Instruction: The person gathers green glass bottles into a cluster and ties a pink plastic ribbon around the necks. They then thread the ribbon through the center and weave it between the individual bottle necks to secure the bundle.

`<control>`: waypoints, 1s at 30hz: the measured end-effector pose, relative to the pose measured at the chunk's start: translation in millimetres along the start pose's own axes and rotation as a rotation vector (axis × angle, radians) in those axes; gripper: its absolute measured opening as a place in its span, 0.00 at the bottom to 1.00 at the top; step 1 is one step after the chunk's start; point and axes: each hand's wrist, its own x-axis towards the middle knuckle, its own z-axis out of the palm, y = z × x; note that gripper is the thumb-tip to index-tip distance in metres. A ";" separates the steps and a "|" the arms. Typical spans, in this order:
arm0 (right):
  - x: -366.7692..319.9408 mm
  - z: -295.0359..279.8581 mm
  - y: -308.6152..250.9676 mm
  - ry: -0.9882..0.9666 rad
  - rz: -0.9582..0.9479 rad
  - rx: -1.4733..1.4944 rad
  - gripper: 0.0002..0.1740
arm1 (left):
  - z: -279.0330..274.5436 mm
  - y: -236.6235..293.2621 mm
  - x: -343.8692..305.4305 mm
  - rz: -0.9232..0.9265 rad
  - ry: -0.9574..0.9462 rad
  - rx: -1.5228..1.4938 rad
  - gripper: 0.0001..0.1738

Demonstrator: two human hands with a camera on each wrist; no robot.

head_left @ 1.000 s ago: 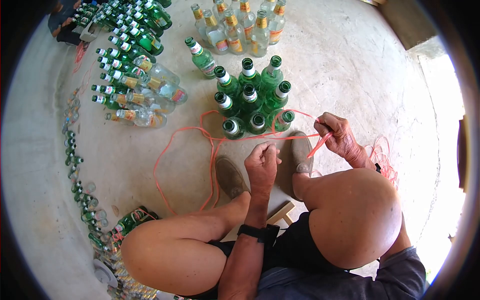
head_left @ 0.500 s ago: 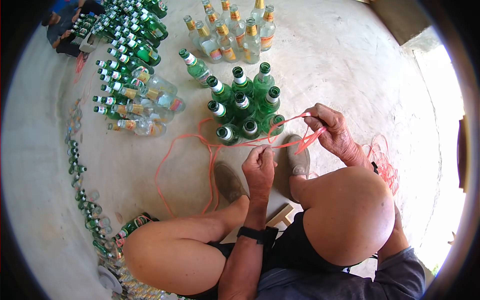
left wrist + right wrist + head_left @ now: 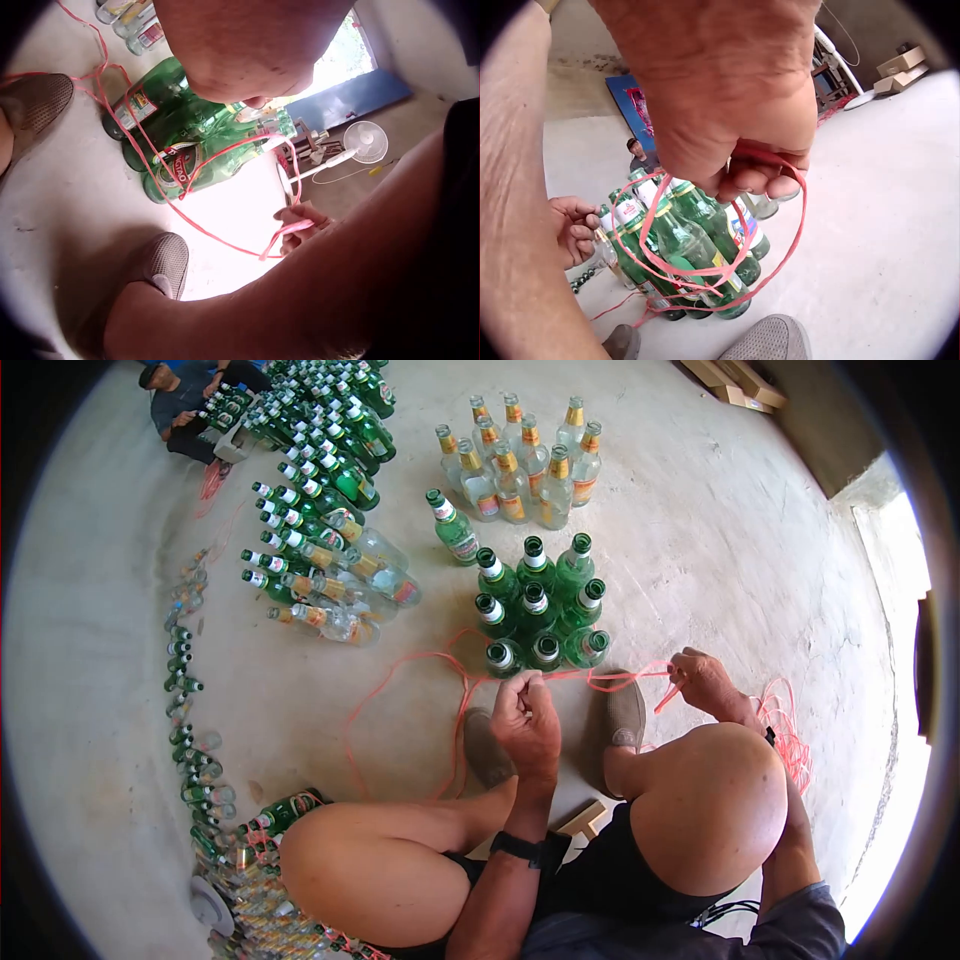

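Several green beer bottles (image 3: 535, 604) stand upright in a tight cluster before the person's feet. Pink plastic twine (image 3: 572, 675) passes along the near side of the cluster and trails in loops over the floor. To the right of the bottles, the right hand (image 3: 704, 685) grips the twine in curled fingers. A loop of it hangs below that hand (image 3: 735, 142) in the right wrist view. At the near side of the cluster, the left hand (image 3: 527, 725) has curled fingers, fingertips right by the twine. No twine shows between those fingers (image 3: 579, 232) in the right wrist view.
A lone green bottle (image 3: 452, 528) and a group of clear bottles (image 3: 512, 480) stand beyond. Many bottles (image 3: 330, 470) fill the left back, near another seated person (image 3: 185, 405). A twine heap (image 3: 788, 735) lies at right. The person's shoes (image 3: 625, 712) flank the twine.
The head view has shifted, so the bottles sit lower and further right. My right hand has drawn away from the cluster, pulling the twine nearer straight. The left hand stays near the front bottles.
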 end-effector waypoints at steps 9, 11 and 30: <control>32.7 -126.3 -88.4 -0.268 -0.031 -0.155 0.23 | -21.7 10.7 47.2 0.136 0.136 0.106 0.11; 50.9 -142.0 -95.3 -0.353 -0.030 -0.135 0.19 | -21.9 13.9 52.8 0.136 0.125 0.181 0.13; 367.1 -91.0 -268.5 0.088 -0.458 -0.276 0.27 | -11.7 -12.7 73.1 0.223 0.011 0.250 0.19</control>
